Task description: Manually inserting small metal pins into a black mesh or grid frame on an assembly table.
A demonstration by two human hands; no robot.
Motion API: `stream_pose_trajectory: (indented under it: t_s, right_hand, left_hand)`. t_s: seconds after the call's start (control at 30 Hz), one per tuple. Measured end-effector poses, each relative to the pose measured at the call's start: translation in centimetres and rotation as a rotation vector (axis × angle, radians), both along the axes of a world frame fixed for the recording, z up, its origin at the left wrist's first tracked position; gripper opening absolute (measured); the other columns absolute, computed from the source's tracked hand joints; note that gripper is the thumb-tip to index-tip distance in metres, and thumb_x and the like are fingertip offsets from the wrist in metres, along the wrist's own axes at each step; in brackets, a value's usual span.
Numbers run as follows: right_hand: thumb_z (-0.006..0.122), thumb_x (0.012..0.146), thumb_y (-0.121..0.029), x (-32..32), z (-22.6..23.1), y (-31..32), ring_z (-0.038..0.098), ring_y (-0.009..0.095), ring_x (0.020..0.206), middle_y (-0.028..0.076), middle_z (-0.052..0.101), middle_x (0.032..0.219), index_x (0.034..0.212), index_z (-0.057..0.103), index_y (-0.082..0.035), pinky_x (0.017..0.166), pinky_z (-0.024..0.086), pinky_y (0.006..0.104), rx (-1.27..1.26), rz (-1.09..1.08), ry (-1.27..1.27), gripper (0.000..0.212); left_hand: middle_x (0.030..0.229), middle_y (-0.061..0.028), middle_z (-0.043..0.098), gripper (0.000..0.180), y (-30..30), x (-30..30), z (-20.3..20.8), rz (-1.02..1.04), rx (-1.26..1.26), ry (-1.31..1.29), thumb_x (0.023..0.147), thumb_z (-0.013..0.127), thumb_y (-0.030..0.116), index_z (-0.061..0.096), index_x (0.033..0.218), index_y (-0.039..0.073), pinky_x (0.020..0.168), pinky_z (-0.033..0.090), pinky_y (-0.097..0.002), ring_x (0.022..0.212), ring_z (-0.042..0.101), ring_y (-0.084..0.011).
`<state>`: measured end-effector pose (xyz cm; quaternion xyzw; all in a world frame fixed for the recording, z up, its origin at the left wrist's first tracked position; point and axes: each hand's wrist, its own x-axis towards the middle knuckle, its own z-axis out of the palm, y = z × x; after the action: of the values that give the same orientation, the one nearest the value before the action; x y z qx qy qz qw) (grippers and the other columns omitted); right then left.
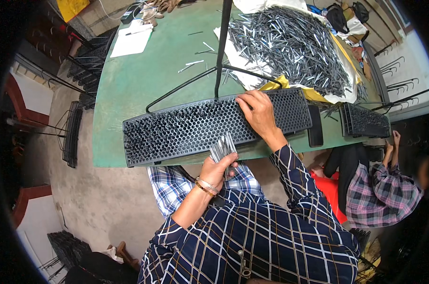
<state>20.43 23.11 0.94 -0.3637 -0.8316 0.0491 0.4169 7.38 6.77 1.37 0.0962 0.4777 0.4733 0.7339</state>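
A long black rack (200,124) with rows of round holes lies along the near edge of the green table. Dark thin pieces stand thickly in the holes at its left end; the middle holes look bare. My left hand (216,171) is closed around a bundle of thin silvery metal strips (222,146), just in front of the rack's near edge. Over the rack's far edge, right of the middle, sits my right hand (258,111). Its fingers are bent and pressed together, and what they hold, if anything, is hidden.
A large heap of metal strips (290,49) covers white and yellow sheeting at the back right. A black metal frame (219,61) rises behind the rack. Papers (131,39) lie back left, a dark flat phone-like slab (315,125) right. A co-worker (380,191) sits near another rack (366,120).
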Motion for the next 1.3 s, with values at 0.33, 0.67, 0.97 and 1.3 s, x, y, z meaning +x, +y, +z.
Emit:
stream_pose_trajectory:
  t_s: [0.33, 0.67, 0.97, 1.3]
  right_hand:
    - [0.068, 0.076, -0.011, 0.2, 1.4, -0.8, 0.060, 0.025, 0.083, 0.008, 0.063, 0.087, 0.087, 0.066, -0.003, 0.075, 0.045, 0.0353, -0.080, -0.030, -0.074, 0.013]
    - [0.063, 0.073, -0.005, 1.7, 3.1, -6.4, 0.059, 0.027, 0.097, 0.009, 0.061, 0.108, 0.101, 0.063, -0.005, 0.083, 0.046, 0.0369, -0.393, 0.624, -0.079, 0.027]
    - [0.066, 0.075, -0.005, 1.8, 2.8, -6.2, 0.062, 0.026, 0.083, 0.009, 0.066, 0.090, 0.090, 0.065, -0.002, 0.073, 0.049, 0.0343, -0.386, 0.600, 0.027, 0.015]
    - [0.067, 0.081, -0.009, 0.1, 2.1, -1.5, 0.063, 0.011, 0.075, 0.008, 0.067, 0.082, 0.102, 0.062, 0.000, 0.067, 0.048, 0.0242, -0.532, 0.158, 0.305, 0.023]
  left_hand:
    - [0.079, -0.0010, 0.061, 0.009, 0.0, -0.1, 0.2, 0.041, -0.003, -0.052, 0.082, 0.067, 0.010, 0.060, 0.088, 0.006, 0.045, 0.040, -0.0212, 0.063, 0.054, -0.0080]
    - [0.081, 0.0007, 0.062, 0.011, 0.4, -1.4, 0.6, 0.057, 0.061, -0.078, 0.083, 0.067, 0.012, 0.062, 0.092, 0.010, 0.047, 0.038, -0.0182, 0.064, 0.053, -0.0057]
    - [0.081, 0.0005, 0.061, 0.013, 0.5, -1.7, 0.8, 0.024, 0.074, -0.054, 0.085, 0.066, 0.018, 0.062, 0.093, 0.009, 0.047, 0.037, -0.0177, 0.064, 0.052, -0.0059]
    - [0.079, -0.0004, 0.058, 0.017, 0.5, -1.2, 0.1, 0.061, 0.050, -0.062, 0.086, 0.065, 0.017, 0.060, 0.097, 0.005, 0.046, 0.036, -0.0185, 0.063, 0.050, -0.0069]
